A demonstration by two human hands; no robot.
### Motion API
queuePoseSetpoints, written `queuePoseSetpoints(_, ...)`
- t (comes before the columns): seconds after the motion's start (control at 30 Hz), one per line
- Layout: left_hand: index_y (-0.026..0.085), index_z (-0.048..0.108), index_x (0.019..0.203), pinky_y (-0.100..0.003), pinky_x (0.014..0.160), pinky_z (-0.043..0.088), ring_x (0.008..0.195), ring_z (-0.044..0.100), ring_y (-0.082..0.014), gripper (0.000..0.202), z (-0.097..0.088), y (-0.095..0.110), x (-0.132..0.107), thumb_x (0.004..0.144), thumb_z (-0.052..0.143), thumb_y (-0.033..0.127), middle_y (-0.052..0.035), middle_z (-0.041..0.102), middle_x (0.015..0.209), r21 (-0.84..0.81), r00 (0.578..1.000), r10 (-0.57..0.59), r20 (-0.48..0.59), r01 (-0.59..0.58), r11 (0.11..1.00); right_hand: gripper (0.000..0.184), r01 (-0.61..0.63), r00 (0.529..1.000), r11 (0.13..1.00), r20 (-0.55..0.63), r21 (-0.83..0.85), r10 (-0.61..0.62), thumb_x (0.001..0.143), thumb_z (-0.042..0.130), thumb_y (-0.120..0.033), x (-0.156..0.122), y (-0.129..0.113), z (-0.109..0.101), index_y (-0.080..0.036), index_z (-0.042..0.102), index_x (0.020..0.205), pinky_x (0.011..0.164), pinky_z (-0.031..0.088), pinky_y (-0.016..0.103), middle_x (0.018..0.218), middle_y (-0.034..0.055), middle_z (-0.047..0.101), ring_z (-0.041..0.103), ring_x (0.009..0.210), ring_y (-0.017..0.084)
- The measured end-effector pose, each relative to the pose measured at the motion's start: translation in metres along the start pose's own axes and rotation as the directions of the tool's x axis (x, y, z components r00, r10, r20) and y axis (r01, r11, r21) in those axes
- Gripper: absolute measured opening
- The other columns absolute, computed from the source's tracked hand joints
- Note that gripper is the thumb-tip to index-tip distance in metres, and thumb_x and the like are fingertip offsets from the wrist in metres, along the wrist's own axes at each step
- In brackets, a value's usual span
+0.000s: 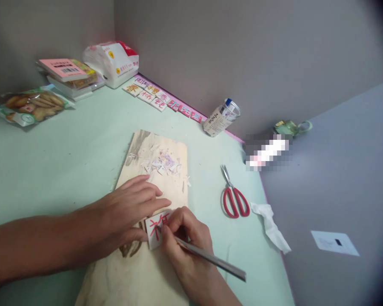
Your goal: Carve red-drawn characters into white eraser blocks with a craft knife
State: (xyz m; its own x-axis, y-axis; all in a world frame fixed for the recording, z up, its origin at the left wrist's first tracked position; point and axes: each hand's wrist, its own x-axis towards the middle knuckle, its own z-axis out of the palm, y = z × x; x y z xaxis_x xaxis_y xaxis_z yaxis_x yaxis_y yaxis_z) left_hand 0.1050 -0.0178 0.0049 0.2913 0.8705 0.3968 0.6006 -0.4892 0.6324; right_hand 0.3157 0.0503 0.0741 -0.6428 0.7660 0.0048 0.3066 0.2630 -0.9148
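A small white tile (153, 241) with a red written character lies on a long wooden board (159, 276). In my right hand (191, 246) is a slim grey metal carving knife (217, 262), held like a pen. Its tip is at the red character, partly hidden by my fingers, which also cover the tile's right side. My left hand (138, 204) lies on the board with its fingers stretched out and apart, its thumb at the tile's left edge. Thin white and purple shavings (162, 163) are scattered on the board beyond my hands.
Red-handled scissors (235, 202) and a crumpled tissue (271, 227) lie to the right. Lettered tiles (147, 97) line the back edge beside a tilted can (218, 121). Farther left are a tissue pack (115, 63), stacked books (64, 70) and bagged biscuits (35, 104).
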Motion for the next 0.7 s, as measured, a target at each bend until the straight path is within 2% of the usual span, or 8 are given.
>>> queuePoseSetpoints(0.2,0.031,0.051,0.153,-0.036,0.140,0.013,0.135,0.063,-0.0222,0.057,0.001,-0.003,0.004,0.103,0.072,0.013,-0.0004,0.069,0.131,-0.011,1.000,0.002,-0.015,-0.002,1.000,0.026,-0.056,0.998,0.998,0.024,-0.007,0.056,0.097,0.060,-0.026,-0.006,-0.001,0.002,-0.027,0.045,0.075,0.053,0.034,0.025,0.065,-0.0071,0.049,0.041,0.057,0.012)
queuePoseSetpoints(0.3,0.031,0.051,0.151,-0.035,0.139,0.015,0.128,0.065,-0.0213,0.057,0.001,-0.001,0.007,0.102,0.073,0.011,0.0020,0.070,0.119,0.006,0.999,0.008,-0.048,-0.007,1.000,0.027,-0.082,0.996,0.997,0.033,0.008,0.082,0.099,0.060,-0.027,-0.007,-0.001,0.002,-0.027,0.046,0.076,0.056,0.036,0.026,0.067,-0.0061,0.051,0.042,0.060,0.012)
queuePoseSetpoints(0.37,0.031,0.051,0.154,-0.036,0.140,0.017,0.126,0.066,-0.0209,0.060,0.001,0.000,0.006,0.102,0.074,0.012,0.0023,0.070,0.118,0.013,0.998,-0.003,-0.062,0.004,1.000,0.027,-0.093,0.995,0.996,0.035,0.007,0.092,0.099,0.061,-0.027,-0.007,-0.001,0.001,-0.027,0.047,0.076,0.056,0.036,0.026,0.067,-0.0060,0.051,0.043,0.060,0.013)
queuePoseSetpoints(0.4,0.030,0.050,0.157,-0.036,0.140,0.018,0.129,0.066,-0.0213,0.062,0.002,-0.001,0.005,0.102,0.074,0.014,0.0009,0.071,0.124,0.019,0.998,-0.010,-0.067,0.011,1.000,0.027,-0.094,0.995,0.996,0.036,0.004,0.094,0.099,0.061,-0.027,-0.007,0.000,0.001,-0.027,0.047,0.076,0.056,0.036,0.026,0.067,-0.0059,0.051,0.043,0.060,0.013)
queuePoseSetpoints(0.47,0.029,0.045,0.165,-0.038,0.142,0.018,0.148,0.060,-0.0232,0.069,0.003,-0.002,0.003,0.103,0.073,0.017,-0.0037,0.069,0.148,0.034,0.998,-0.005,-0.065,0.007,0.999,0.026,-0.079,0.996,0.997,0.036,-0.004,0.079,0.098,0.062,-0.025,-0.006,0.001,0.001,-0.027,0.047,0.076,0.056,0.036,0.026,0.067,-0.0060,0.051,0.042,0.059,0.012)
queuePoseSetpoints(0.53,0.030,0.036,0.173,-0.039,0.144,0.016,0.168,0.043,-0.0238,0.078,0.003,-0.004,0.002,0.104,0.069,0.015,-0.0048,0.059,0.170,0.032,0.999,0.017,-0.035,-0.016,0.999,0.026,-0.048,0.998,0.999,0.025,-0.023,0.049,0.096,0.062,-0.023,-0.006,0.002,0.001,-0.027,0.046,0.076,0.056,0.035,0.026,0.067,-0.0064,0.050,0.042,0.059,0.012)
queuePoseSetpoints(0.6,0.032,0.028,0.177,-0.040,0.146,0.014,0.174,0.034,-0.0219,0.086,0.000,-0.006,0.002,0.103,0.065,0.011,-0.0024,0.055,0.177,0.006,0.999,0.048,0.015,-0.049,0.999,0.026,-0.023,1.000,0.999,0.013,-0.049,0.024,0.095,0.063,-0.021,-0.006,0.002,0.002,-0.027,0.045,0.076,0.057,0.035,0.026,0.066,-0.0067,0.049,0.043,0.059,0.012)
queuePoseSetpoints(0.7,0.034,0.021,0.180,-0.041,0.147,0.016,0.173,0.038,-0.0201,0.090,-0.010,-0.009,0.003,0.102,0.058,0.006,-0.0008,0.059,0.175,-0.037,0.992,0.092,0.082,-0.089,0.995,0.027,-0.021,1.000,0.998,0.018,-0.059,0.022,0.094,0.064,-0.020,-0.008,0.003,0.003,-0.027,0.044,0.077,0.058,0.035,0.027,0.067,-0.0066,0.049,0.043,0.060,0.013)
